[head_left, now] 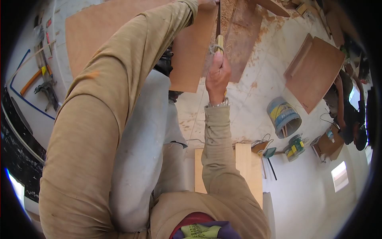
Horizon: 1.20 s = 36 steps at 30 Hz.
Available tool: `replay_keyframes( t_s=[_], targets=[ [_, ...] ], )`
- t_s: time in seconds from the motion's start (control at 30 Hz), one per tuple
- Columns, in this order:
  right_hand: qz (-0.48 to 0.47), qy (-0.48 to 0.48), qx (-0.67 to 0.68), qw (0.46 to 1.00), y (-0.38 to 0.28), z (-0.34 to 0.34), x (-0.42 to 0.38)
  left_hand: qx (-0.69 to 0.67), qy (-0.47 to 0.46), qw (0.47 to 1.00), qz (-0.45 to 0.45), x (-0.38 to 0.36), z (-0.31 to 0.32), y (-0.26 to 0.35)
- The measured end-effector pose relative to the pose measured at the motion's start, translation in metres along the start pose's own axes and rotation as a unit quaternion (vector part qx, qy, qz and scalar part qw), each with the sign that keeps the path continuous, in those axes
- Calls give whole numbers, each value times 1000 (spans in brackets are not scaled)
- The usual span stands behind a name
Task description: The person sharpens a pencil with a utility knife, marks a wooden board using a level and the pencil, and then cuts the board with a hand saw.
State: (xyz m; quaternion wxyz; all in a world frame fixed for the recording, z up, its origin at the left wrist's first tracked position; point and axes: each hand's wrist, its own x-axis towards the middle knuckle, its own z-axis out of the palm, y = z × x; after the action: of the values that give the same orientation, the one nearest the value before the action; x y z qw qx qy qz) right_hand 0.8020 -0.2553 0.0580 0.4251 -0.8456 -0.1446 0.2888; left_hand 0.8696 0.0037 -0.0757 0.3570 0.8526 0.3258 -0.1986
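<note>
Gripping saw handle [219, 43] (blade above): right hand [217, 75]

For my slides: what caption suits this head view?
Right hand grips a saw over a plywood sheet on a sawdust-strewn floor.

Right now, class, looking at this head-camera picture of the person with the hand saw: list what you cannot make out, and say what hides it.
- Left hand: cut off by the top edge of the head view; its grip is unseen.
- Saw blade: its far end runs out past the top edge; the right hand covers the handle.
- Bucket labels: too small to read.
- Person at the right edge: darkened by the lens rim.
</note>
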Motion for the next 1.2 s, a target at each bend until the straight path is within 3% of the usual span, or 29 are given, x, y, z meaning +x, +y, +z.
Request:
replay_keyframes(
  t_s=[0.13,0.2,0.33,0.43,0.53,0.63,0.8,0.9,0.97,1.03,1.2],
  targets=[
    [-26,5,-14,1000,-15,23,60,45,17,992,114,51,43,-35],
    [13,-26,47,998,-8,27,70,20,26,997,67,37,25,-26],
    [13,-22,24,999,5,18,56,-5,39,999,34,20,21,-17],
    [-8,-15,-29,999,-9,-8,15,58,-11,998,-13,2,1,0],
    [110,-58,-50,991,-41,-40,-38,75,-42,996,-30,12,7,-8],
    [93,-21,-24,995,-55,-37,-47,58,-69,995,-33,12,0,-1],
    [-1,-5,-5,1000,-22,4,42,35,-101,994,3,23,-4,-5],
    [4,-9,18,1000,-9,8,44,-19,-201,977,70,59,1,-38],
    [21,-16,23,999,-12,3,33,-19,-209,972,107,76,13,-50],
    [45,-24,12,999,-26,-5,15,-28,-205,969,136,87,22,-60],
    [17,-8,29,999,-17,1,33,4,-138,984,112,58,13,-36]
  ],
)
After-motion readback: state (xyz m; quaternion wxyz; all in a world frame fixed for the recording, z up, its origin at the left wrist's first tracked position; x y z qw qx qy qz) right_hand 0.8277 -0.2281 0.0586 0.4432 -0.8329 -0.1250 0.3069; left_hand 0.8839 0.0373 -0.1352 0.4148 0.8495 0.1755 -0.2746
